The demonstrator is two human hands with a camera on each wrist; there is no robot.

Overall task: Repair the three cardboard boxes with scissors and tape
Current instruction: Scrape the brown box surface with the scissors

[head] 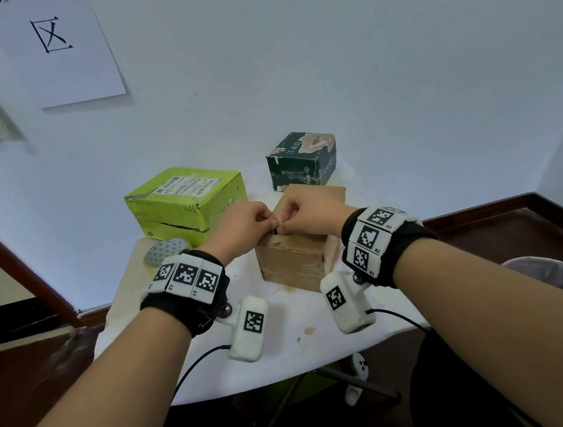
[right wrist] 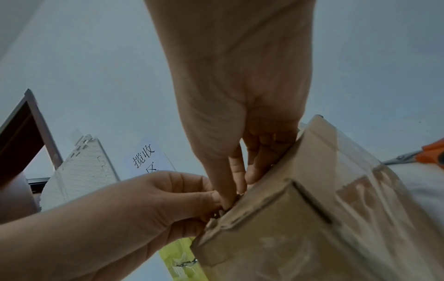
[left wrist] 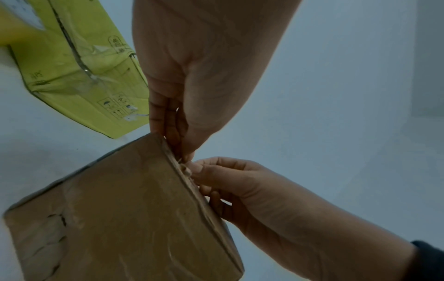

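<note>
Brown box [head: 299, 253] at table [head: 287, 357] centre, near side; green box [head: 186, 202] far left, dark box [head: 302, 163] far right. Left hand [head: 243, 225] and right hand [head: 311, 217] meet at brown box's top near-left edge, fingers curled, both pinching small torn flap or tape end there; which one, cannot tell. Tape roll [head: 165, 253] left of box; scissors [right wrist: 425, 154] right, beyond box. Judged step: seat flap flush. Keep pinch low, press along edge, steady box before taping.
</note>
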